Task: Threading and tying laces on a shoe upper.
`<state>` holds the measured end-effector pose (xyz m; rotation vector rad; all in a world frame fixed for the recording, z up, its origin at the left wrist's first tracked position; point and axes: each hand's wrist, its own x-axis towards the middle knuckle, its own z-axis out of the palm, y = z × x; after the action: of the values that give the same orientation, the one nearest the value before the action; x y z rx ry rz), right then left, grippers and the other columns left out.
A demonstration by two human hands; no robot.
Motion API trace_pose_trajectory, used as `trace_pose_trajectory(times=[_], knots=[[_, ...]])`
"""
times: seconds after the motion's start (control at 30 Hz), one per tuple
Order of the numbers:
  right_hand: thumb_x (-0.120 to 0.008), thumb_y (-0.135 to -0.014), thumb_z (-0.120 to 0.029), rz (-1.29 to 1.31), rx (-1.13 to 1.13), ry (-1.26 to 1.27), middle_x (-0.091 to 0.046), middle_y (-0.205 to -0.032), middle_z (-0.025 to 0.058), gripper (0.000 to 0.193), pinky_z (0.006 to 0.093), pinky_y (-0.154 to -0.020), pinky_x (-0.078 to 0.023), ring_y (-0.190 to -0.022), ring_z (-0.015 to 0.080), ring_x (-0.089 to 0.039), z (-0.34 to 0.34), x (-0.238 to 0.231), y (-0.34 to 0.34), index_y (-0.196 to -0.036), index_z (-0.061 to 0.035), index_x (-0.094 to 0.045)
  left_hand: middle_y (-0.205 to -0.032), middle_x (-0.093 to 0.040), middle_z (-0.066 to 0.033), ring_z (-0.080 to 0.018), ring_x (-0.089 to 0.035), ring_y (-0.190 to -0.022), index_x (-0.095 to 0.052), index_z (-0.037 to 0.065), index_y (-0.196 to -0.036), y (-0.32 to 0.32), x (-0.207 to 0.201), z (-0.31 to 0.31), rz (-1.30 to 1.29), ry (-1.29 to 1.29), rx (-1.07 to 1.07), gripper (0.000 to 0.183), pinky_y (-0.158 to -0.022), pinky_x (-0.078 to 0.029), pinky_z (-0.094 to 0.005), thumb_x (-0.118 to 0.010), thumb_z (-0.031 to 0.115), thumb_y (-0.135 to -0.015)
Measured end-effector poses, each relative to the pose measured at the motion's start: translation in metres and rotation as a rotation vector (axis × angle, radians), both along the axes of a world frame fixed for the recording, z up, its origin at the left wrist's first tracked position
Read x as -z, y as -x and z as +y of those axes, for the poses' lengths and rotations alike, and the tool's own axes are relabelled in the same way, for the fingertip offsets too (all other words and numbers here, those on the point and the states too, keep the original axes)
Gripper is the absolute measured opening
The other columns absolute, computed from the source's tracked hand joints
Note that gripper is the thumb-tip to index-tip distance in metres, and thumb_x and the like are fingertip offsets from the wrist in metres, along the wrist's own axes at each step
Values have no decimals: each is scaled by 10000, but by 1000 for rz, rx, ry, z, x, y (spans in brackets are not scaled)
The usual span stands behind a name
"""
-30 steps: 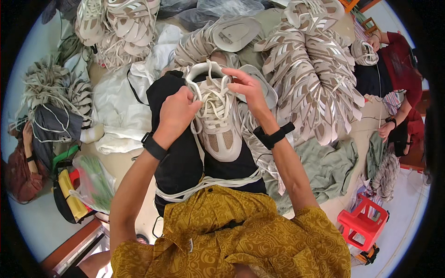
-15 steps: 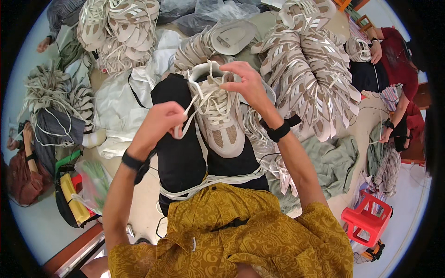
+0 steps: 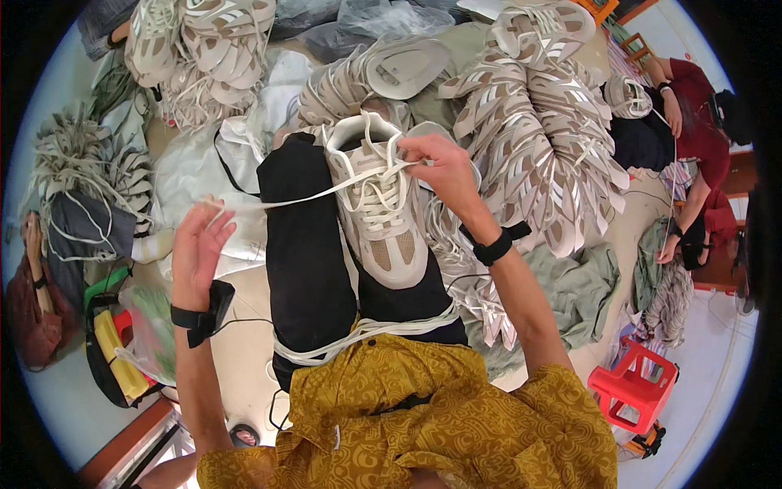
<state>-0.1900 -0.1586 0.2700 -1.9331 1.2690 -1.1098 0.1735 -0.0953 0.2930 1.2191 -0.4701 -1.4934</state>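
White lace [image 3: 277, 200] pinched taut in left hand [image 3: 198, 248]; right hand [image 3: 440, 167] pinches at shoe [image 3: 383, 208]; overpulling may unthread eyelets.

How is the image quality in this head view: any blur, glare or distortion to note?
Head view: strong fisheye bending with a black rim; lighting even, no harsh glare; the shoe and right hand are sharp, the left hand pulling the lace slightly soft.
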Motion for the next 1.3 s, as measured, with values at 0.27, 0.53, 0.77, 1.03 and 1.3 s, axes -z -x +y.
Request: trace_pose_trajectory(times=[0.27,0.53,0.77,1.03,1.3], knots=[[-645,-621,15,-480,-143,-347,-585,-772,-4,305,219,-681,-403,-741,82,-512,15,-5,11,-924,-14,-643,-1014,-561,-98,-177,-586,-867,-484,7,-1137,46,-23,-39,-717,116,127,366,-703,-477,-267,-554,187,-827],[-636,-633,44,-138,-232,-8,-594,-745,-1,303,229,-693,-410,-766,79,-527,14,-14,21,-928,-20,-646,-1011,-553,-127,-309,-507,-1000,-546,25,-991,145,-15,-33,-1476,1003,437,341,-841,-416,-361,-641,36,-663],[-642,-671,0,9,-224,-469,-510,-599,-21,365,188,-531,-389,-582,41,-478,33,-33,17,-1032,-57,-622,-1039,-537,-87,-279,-468,-1057,-548,50,-933,152,-1,-48,-1657,1050,624,295,-884,-367,-401,-656,106,-663],[-658,-654,-141,584,-261,-114,-524,-548,59,137,315,-493,-432,-481,198,-526,88,-42,30,-748,-61,-599,-1014,-546,-60,-278,-473,-1040,-576,78,-873,152,1,-45,-1652,1072,641,187,-888,-364,-397,-631,112,-698],[-638,-684,-141,378,-547,180,-508,-524,33,128,291,-485,-424,-469,205,-501,76,-55,27,-618,-70,-554,-991,-570,-40,-271,-472,-1073,-586,70,-844,150,5,-44,-1575,1026,615,153,-878,-377,-379,-631,109,-702]])
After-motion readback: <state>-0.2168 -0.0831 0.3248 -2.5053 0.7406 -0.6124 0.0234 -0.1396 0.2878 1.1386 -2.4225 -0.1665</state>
